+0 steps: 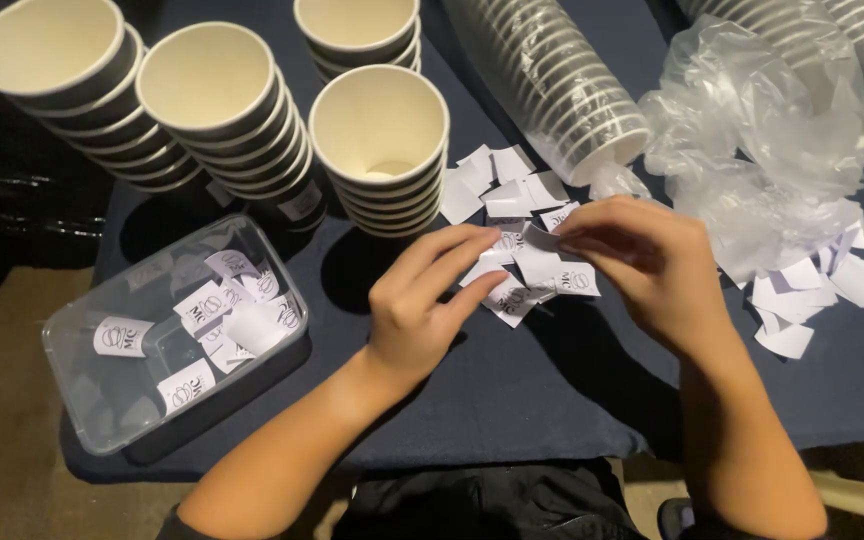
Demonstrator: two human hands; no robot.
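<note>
A dark blue table point(512, 390) fills most of the view, and everything else sits on it. At the upper right lies a crumpled sheet of clear plastic point(762, 140), with two sleeves of nested cups lying on their sides: one sleeve point(552, 80) runs diagonally toward the middle, the other point(832, 30) is partly hidden under the plastic. Four upright cup stacks stand at the back: the left stack point(62, 80), the second stack point(222, 110), the front stack point(382, 150) and a back stack point(357, 35) cut off by the top edge; each top cup shows a white, empty inside. At the lower left, a clear rectangular tub point(167, 340) hangs partly over the table edge and holds loose white stickers point(232, 315) with a dark printed mark, about ten, though overlaps prevent an exact count. A pile of stickers point(507, 200) lies between the front stack and the hands, and a second scatter of slips point(812, 290) lies at the right, just beside the plastic. The left hand point(422, 300) has its fingers stretched out, their tips touching one sticker point(537, 240). The right hand point(642, 260) pinches that same sticker between thumb and fingertips, just above the middle pile.
</note>
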